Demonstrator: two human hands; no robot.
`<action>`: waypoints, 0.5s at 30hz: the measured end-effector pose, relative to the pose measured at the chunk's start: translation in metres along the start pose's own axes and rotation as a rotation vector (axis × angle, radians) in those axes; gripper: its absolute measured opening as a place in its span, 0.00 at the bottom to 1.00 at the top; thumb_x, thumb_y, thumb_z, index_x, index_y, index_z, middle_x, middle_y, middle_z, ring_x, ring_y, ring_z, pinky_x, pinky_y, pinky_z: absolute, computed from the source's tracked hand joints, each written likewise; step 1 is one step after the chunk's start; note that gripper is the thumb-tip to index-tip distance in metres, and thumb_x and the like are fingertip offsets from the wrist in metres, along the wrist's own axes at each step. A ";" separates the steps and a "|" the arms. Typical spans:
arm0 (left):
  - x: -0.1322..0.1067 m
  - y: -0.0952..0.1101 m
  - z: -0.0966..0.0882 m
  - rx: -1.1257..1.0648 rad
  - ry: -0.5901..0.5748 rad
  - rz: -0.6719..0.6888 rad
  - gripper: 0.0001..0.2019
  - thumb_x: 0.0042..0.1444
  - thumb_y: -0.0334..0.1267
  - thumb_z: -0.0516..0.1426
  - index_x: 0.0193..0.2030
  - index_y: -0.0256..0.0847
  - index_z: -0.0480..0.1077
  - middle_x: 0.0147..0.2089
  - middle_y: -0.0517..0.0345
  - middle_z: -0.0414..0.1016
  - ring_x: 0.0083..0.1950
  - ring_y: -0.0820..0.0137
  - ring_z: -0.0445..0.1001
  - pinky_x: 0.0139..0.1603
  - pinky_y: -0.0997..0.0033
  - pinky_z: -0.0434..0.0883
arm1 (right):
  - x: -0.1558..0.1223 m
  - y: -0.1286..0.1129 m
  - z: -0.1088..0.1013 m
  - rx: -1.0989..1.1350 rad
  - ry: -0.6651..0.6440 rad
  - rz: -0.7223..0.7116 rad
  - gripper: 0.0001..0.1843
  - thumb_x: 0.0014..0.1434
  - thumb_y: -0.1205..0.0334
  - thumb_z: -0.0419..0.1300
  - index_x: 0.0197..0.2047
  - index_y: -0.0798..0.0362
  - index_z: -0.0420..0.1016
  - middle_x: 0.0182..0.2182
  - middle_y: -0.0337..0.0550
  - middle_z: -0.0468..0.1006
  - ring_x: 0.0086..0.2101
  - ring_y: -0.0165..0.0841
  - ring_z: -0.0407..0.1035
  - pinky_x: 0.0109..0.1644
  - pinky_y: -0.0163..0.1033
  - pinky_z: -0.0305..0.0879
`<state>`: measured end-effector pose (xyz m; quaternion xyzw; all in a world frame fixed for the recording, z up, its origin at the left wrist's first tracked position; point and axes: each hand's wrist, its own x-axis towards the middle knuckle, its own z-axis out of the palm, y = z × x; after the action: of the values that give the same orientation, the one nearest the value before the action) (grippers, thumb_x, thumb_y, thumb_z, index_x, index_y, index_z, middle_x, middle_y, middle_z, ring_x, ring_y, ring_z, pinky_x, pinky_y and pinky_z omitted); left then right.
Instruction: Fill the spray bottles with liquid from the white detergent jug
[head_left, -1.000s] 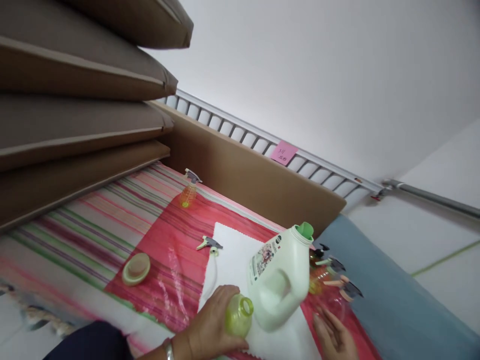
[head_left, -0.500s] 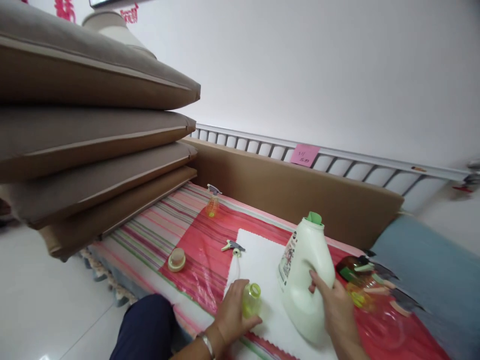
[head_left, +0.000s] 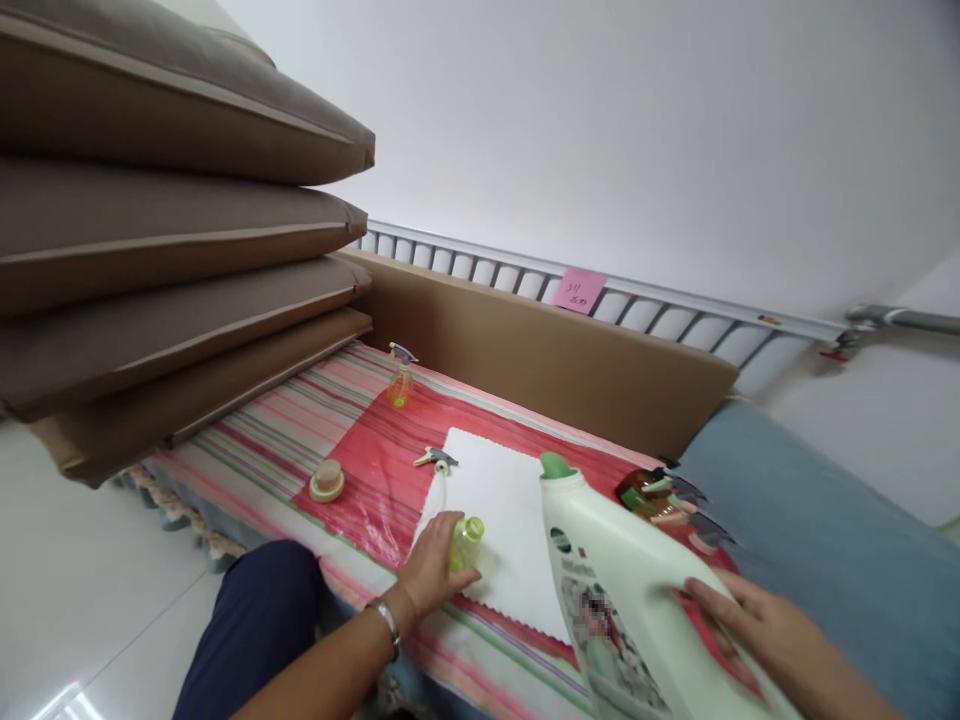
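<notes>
My left hand is wrapped round a small yellow-green clear bottle, which stands upright without its top on the white sheet. In my right hand is the handle of a big pale green detergent jug, tilted with its green spout toward the small bottle. The spout is uncapped and apart from the bottle's mouth. A trigger spray head with a tube lies on the sheet's left edge. Left of it sits a round cream cap on red plastic film.
An orange spray bottle stands farther back. Several more bottles, one a brown bottle, lie at the right beside a blue cushion. Stacked brown cushions rise at the left. A radiator runs along the wall.
My right hand has raised the jug and tipped it leftward, from upright on the sheet. The view has shifted somewhat to the right. My left hand keeps its hold on the small bottle.
</notes>
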<state>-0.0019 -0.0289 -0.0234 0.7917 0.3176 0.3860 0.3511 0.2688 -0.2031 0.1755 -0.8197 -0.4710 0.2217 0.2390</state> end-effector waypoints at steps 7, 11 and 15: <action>0.000 -0.005 0.004 0.011 0.014 0.017 0.36 0.39 0.37 0.66 0.57 0.44 0.57 0.55 0.49 0.64 0.57 0.56 0.63 0.59 0.51 0.60 | -0.006 -0.014 0.011 -0.165 -0.262 -0.118 0.27 0.51 0.36 0.51 0.31 0.53 0.72 0.20 0.39 0.73 0.19 0.32 0.66 0.24 0.34 0.62; -0.001 -0.005 0.004 0.014 0.014 0.024 0.37 0.38 0.37 0.67 0.56 0.43 0.57 0.55 0.49 0.64 0.56 0.57 0.63 0.59 0.52 0.61 | -0.007 -0.035 0.012 -0.249 -0.301 -0.187 0.28 0.53 0.36 0.50 0.34 0.53 0.74 0.29 0.45 0.77 0.24 0.35 0.69 0.21 0.34 0.62; -0.002 -0.002 0.003 0.018 0.016 0.020 0.37 0.38 0.36 0.67 0.56 0.43 0.57 0.54 0.49 0.64 0.56 0.58 0.63 0.58 0.54 0.62 | -0.003 -0.049 0.011 -0.324 -0.295 -0.264 0.26 0.54 0.38 0.51 0.39 0.52 0.75 0.36 0.45 0.79 0.32 0.39 0.72 0.31 0.36 0.67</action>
<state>-0.0012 -0.0304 -0.0267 0.7949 0.3161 0.3928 0.3375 0.2283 -0.1822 0.1972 -0.7375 -0.6330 0.2276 0.0600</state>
